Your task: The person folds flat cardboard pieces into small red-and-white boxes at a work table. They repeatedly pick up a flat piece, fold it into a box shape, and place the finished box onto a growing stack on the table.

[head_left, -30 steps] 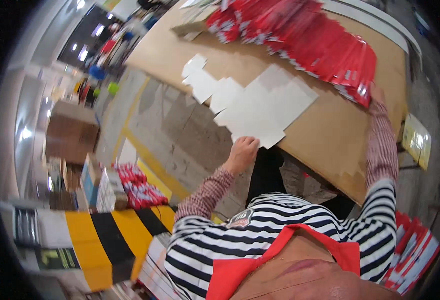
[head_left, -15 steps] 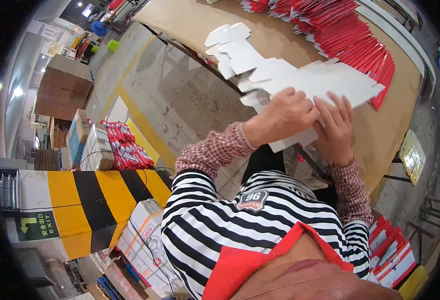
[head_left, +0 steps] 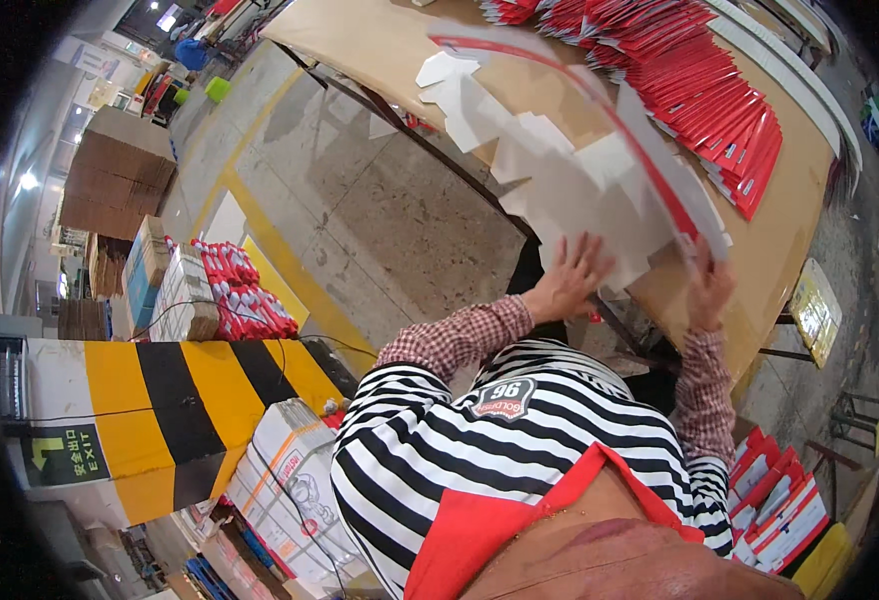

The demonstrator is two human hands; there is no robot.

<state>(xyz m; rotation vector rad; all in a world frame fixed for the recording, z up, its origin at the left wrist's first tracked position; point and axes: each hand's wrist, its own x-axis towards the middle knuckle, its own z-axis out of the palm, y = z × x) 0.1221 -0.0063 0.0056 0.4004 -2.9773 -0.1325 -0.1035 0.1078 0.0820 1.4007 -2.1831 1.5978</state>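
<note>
My right hand [head_left: 710,288] pinches the near end of a cardboard sheet [head_left: 615,125], white with a red strip along it. The sheet is raised on edge and smeared by motion, slanting away to the far left. Below it, white die-cut cardboard blanks [head_left: 530,150] lie at the table's left edge, with tabs and notches along their outline. My left hand [head_left: 572,278] is open, fingers spread, at the near edge of these blanks. Whether its fingertips touch them I cannot tell.
Red folded cardboard pieces [head_left: 705,100] lie fanned out across the far right of the brown table [head_left: 760,270]. Several red-and-white pieces [head_left: 780,505] stand at my lower right. A yellow-and-black striped block [head_left: 175,410] and wrapped bundles [head_left: 285,485] are at left.
A sheet has come up on edge in my right hand, now showing its red strip. My left hand has parted from my right, moved slightly nearer to me, and spread its fingers.
</note>
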